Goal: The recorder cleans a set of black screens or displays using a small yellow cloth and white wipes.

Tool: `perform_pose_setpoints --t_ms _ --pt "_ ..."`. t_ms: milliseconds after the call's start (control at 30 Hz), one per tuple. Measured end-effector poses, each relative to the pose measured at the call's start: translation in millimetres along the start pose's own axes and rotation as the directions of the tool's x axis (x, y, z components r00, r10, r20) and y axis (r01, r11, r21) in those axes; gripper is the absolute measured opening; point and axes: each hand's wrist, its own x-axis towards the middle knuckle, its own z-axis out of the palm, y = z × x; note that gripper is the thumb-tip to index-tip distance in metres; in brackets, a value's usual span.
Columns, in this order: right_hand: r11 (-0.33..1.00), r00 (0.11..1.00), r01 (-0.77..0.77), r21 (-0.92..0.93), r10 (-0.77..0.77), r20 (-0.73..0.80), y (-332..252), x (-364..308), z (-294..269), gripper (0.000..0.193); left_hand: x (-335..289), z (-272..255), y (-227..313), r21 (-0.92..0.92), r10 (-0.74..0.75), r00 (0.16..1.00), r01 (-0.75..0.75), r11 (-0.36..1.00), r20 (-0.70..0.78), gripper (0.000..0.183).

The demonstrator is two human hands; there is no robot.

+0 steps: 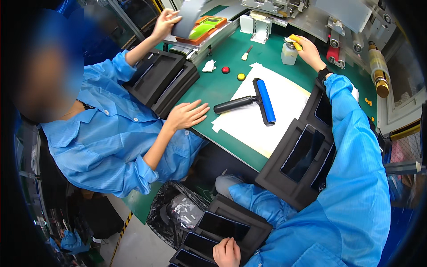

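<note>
At the upper right, my right hand (308,51) has yellow covers on its fingertips. Those fingers are closed on a small white wipe (290,40) at the top of a clear squat bottle (289,55). My left hand (227,253) is low in the picture, its fingers curled together over a black foam tray (260,227). Beside its fingertips lies a dark phone-like panel (223,225); whether they grip it or the tray is hidden. More such panels lie in the tray's slots.
A blue roller (266,102) with a black handle rests on a white sheet (249,133). A black tray (284,178) holds dark panels by my right arm. On the left, a co-worker (120,129) lifts a grey plate (188,18). Below is a lined bin (155,213).
</note>
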Motion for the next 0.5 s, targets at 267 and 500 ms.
perform_pose_setpoints --t_ms 267,500 --pt "0.996 0.986 -0.076 -0.038 0.081 0.143 11.2 -8.1 -1.9 0.034 -10.0 6.3 4.9 -0.017 -0.003 1.0 0.003 1.0 -0.012 0.023" --pt "0.987 0.981 -0.107 -0.116 0.124 0.15 1.1 -2.7 -19.4 0.036 22.6 8.9 -14.3 -0.016 0.15 0.984 -0.153 0.988 -0.092 0.024"
